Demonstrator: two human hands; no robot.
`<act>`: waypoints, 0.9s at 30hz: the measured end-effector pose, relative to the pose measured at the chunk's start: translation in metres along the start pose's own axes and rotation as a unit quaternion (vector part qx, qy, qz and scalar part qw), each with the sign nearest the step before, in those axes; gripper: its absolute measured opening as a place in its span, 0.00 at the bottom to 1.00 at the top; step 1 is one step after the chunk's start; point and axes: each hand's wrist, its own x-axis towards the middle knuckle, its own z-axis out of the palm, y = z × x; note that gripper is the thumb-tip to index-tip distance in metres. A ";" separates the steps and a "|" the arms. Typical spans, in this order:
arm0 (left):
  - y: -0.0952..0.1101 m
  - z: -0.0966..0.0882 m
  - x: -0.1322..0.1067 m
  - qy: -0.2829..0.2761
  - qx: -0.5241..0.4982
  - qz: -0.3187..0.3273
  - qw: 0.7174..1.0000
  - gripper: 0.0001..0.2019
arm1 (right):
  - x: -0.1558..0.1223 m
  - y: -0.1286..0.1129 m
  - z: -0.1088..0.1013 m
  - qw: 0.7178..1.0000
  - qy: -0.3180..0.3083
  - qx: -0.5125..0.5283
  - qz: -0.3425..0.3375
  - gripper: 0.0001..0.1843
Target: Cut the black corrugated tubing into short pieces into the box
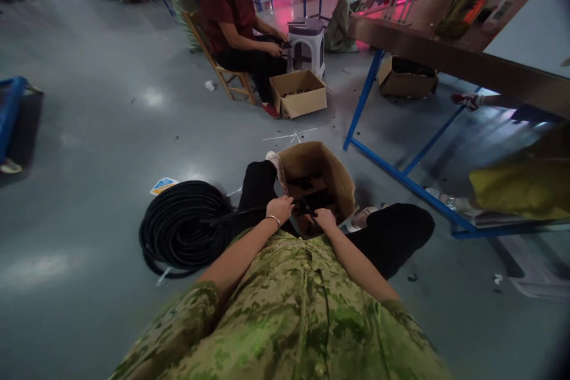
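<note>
My left hand (279,209) is closed around a black hose (240,212) that runs left to a big coil of black hose (184,227) on the floor. My right hand (325,218) is closed on a dark tool (308,209), probably cutters, whose tip meets the hose end just right of my left hand. Both hands hover over an open cardboard box (336,175) between my knees, with several short black pieces inside.
A seated person in a red top (227,0) works over another cardboard box (298,94) beside a plastic stool (307,41). A blue-legged workbench (445,53) stands right, a third box (405,77) under it. A blue cart (13,113) is at far left.
</note>
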 end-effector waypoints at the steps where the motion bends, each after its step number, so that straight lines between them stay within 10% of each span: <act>1: 0.001 -0.001 -0.001 0.002 0.005 0.016 1.000 0.11 | 0.001 0.001 0.000 1.000 -0.004 0.006 -0.002 0.27; 11: 0.003 0.003 -0.006 0.026 0.008 0.087 0.996 0.13 | 0.011 0.006 0.001 0.997 -0.026 0.067 -0.030 0.29; 21: 0.003 0.001 -0.005 0.017 -0.007 0.019 1.000 0.09 | 0.004 0.005 -0.002 0.999 0.025 0.041 -0.012 0.21; 27: 0.002 -0.001 -0.004 0.032 -0.036 -0.028 0.998 0.13 | 0.005 0.004 -0.004 0.978 -0.025 0.206 0.026 0.21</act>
